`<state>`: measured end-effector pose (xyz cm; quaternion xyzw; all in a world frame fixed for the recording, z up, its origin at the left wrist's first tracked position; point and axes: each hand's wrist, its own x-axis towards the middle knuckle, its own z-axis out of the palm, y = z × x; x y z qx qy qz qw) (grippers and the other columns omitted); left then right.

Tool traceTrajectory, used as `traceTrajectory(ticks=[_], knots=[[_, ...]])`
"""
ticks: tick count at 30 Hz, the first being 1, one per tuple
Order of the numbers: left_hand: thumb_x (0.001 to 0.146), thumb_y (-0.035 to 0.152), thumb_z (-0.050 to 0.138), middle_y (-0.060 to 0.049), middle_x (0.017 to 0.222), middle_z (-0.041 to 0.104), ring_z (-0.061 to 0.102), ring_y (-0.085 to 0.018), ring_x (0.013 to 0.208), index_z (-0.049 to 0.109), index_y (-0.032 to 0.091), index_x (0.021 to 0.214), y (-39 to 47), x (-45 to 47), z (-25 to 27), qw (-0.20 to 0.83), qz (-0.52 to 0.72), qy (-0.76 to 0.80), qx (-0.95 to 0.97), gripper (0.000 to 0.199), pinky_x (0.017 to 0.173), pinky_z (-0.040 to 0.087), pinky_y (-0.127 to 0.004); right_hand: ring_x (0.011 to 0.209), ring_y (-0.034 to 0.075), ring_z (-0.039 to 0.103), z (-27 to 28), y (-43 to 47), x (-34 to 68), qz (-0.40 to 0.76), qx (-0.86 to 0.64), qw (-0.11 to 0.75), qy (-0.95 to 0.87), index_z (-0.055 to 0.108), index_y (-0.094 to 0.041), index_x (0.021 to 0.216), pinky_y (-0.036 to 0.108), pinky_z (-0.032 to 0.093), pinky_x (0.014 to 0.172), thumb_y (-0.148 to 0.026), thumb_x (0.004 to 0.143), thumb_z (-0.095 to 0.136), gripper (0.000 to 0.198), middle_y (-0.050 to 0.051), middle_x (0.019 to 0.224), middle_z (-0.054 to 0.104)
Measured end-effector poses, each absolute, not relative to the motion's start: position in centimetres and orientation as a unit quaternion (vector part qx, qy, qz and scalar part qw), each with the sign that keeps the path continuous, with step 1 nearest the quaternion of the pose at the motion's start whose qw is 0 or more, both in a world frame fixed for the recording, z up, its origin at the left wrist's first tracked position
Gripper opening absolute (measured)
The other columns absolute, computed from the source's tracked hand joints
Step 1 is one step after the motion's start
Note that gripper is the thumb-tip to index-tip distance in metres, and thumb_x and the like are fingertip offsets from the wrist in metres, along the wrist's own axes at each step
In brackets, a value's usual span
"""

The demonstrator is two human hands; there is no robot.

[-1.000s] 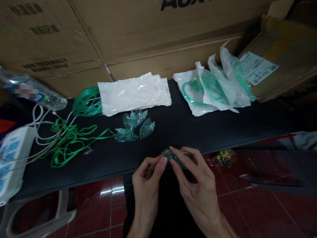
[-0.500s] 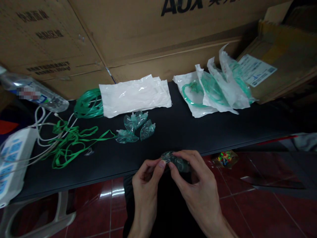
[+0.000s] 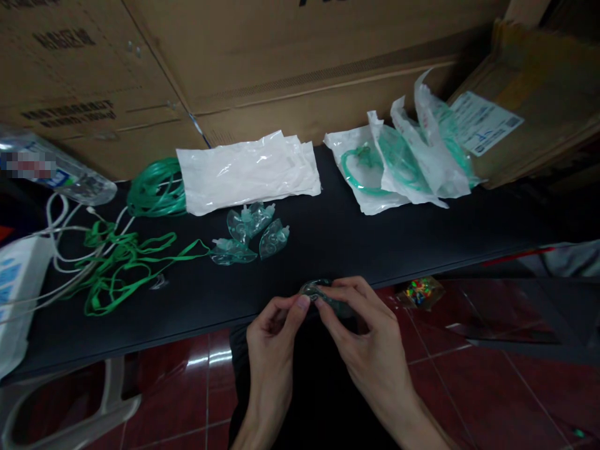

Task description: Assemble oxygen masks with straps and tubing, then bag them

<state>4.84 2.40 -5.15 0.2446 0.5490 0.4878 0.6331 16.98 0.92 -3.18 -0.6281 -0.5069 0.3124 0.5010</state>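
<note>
**Both hands pinched one clear mask at the worktop's near edge**

At far left lay a white power strip [image 3: 16, 294] and a bottle [image 3: 56, 175], with white cables running into a tangle of green straps [image 3: 126, 262] in the left-centre. Above that sat a coil of green tubing [image 3: 157, 195], then a stack of white bags [image 3: 246, 170]. Three clear masks [image 3: 248, 236] lay loose on the worktop [image 3: 328, 237], just below the bags.

In the lower centre, the left hand [image 3: 274, 350] pinched one end of a mask [image 3: 323, 294] between thumb and forefinger; the right hand [image 3: 370, 344] closed its fingertips on the same piece from the other side. Compared with a second earlier, the grip and place had hardly shifted, only the fingers had worked closer over it, so the fiddling went on in one spot.

At upper right stood filled bags [image 3: 412, 162] against cardboard boxes [image 3: 300, 56].
</note>
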Motion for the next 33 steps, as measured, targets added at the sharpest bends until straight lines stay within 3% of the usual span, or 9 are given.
traceTrajectory(ticks=[8,14,21,33], knots=[[0.078,0.039,0.088,0.002,0.082,0.079,0.070,-0.011,0.082,0.080,0.020,0.080,2.4,4.4,-5.4,0.643,0.500,0.531,0.234,0.020,0.081,0.052,-0.019,0.102,0.015,0.068,-3.1,0.7,17.1,0.312,-0.610,0.471,-0.555,0.075,-0.026,0.115,0.026,0.054,0.090,-0.016,0.097,0.067,0.022,0.003,0.108,0.066],[0.075,0.035,0.091,0.001,0.091,0.082,0.075,-0.013,0.087,0.081,0.023,0.091,2.9,3.9,-4.3,0.642,0.500,0.530,0.238,0.022,0.083,0.056,-0.020,0.108,0.013,0.068,-2.3,0.6,17.2,0.400,-0.596,0.476,-0.508,0.069,-0.034,0.122,0.024,0.055,0.093,-0.024,0.102,0.059,0.025,-0.001,0.115,0.068],[0.071,0.035,0.093,-0.001,0.093,0.084,0.078,-0.017,0.090,0.084,0.025,0.093,3.1,3.2,-3.7,0.630,0.488,0.546,0.257,0.025,0.085,0.059,-0.022,0.094,0.012,0.077,-1.3,1.1,17.4,0.501,-0.601,0.504,-0.366,0.075,-0.031,0.106,0.017,0.061,0.086,-0.027,0.087,0.076,0.020,-0.004,0.103,0.081],[0.065,0.034,0.096,-0.005,0.093,0.085,0.078,-0.023,0.098,0.083,0.022,0.075,3.1,2.5,-3.7,0.681,0.460,0.518,0.238,0.021,0.093,0.058,-0.031,0.090,0.013,0.079,-1.0,0.0,16.8,0.322,-0.659,0.497,-0.464,0.078,-0.032,0.105,0.019,0.062,0.084,-0.014,0.084,0.076,0.028,-0.007,0.101,0.083]])
